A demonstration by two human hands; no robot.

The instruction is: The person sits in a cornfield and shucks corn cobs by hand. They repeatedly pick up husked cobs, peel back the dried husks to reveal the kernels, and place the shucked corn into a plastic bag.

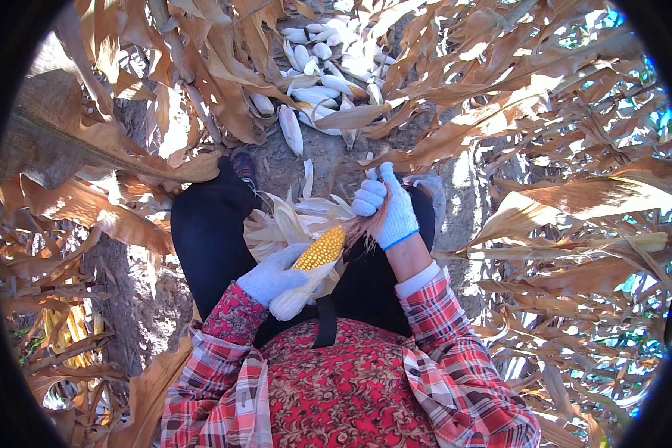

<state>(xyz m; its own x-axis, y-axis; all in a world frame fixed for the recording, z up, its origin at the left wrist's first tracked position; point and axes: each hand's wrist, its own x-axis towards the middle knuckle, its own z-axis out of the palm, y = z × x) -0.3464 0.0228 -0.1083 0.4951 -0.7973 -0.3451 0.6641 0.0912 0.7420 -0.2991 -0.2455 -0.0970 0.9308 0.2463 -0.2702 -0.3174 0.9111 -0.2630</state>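
Note:
My left hand [280,274], in a white knit glove, holds an ear of corn [320,250] over my lap. Yellow kernels show on its upper part, while pale husk [297,294] still wraps the lower end. To the right, my right hand [385,204], gloved in white with a blue cuff edge, is closed around a tuft of reddish-brown corn silk [364,225] near the ear's tip. Whether the silk is still joined to the ear I cannot tell. Loose peeled husks [283,221] lie between my knees.
A heap of ears in pale husks [319,95] lies on the soil ahead. Dry corn stalks and leaves [537,190] crowd both sides. Bare yellow ears [73,330] lie at the lower left. A translucent plastic bag [432,193] is beside my right knee.

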